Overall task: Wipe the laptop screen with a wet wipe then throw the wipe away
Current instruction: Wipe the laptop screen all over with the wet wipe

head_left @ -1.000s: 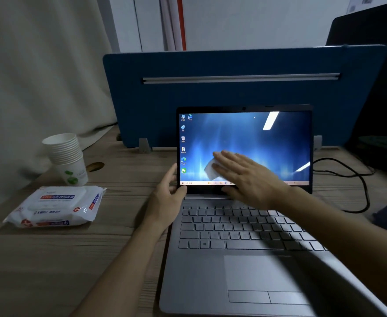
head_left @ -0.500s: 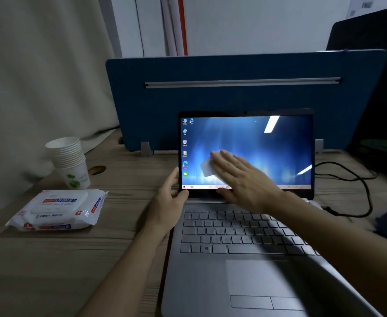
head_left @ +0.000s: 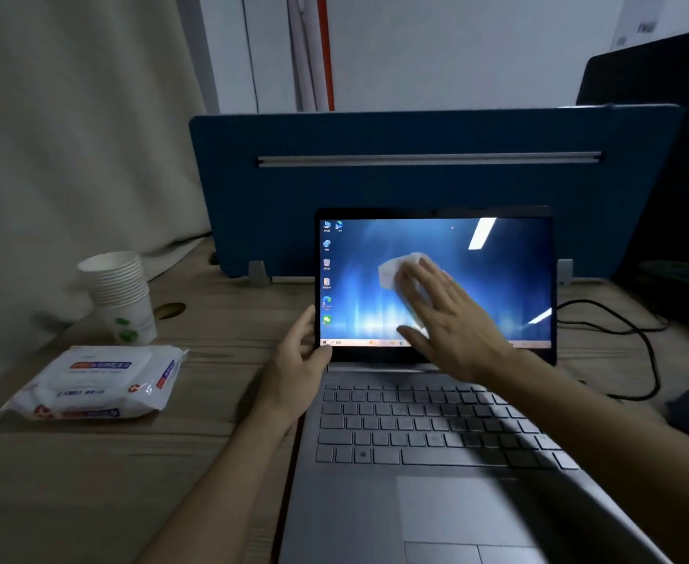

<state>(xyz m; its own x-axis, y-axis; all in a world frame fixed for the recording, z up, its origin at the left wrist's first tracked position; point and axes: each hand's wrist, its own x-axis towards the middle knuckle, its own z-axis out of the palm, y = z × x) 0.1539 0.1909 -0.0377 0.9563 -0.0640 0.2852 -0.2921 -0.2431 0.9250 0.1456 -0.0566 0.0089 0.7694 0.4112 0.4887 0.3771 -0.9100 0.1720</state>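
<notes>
An open grey laptop (head_left: pixel 416 462) stands on the wooden desk, its lit blue screen (head_left: pixel 497 287) facing me. My right hand (head_left: pixel 448 319) lies flat against the middle of the screen, pressing a crumpled white wet wipe (head_left: pixel 393 270) under its fingers; the wipe's upper left part shows beyond my fingertips. My left hand (head_left: pixel 294 364) grips the lower left corner of the screen frame, thumb on the front bezel.
A white pack of wet wipes (head_left: pixel 99 380) lies on the desk (head_left: pixel 90 482) at left, behind it a stack of paper cups (head_left: pixel 121 295). A blue divider panel (head_left: pixel 416 177) stands behind the laptop. A black cable (head_left: pixel 639 339) loops at right. No bin is visible.
My right hand has slid the wipe up and to the right, from the screen's lower middle toward its centre. My left hand stays on the corner.
</notes>
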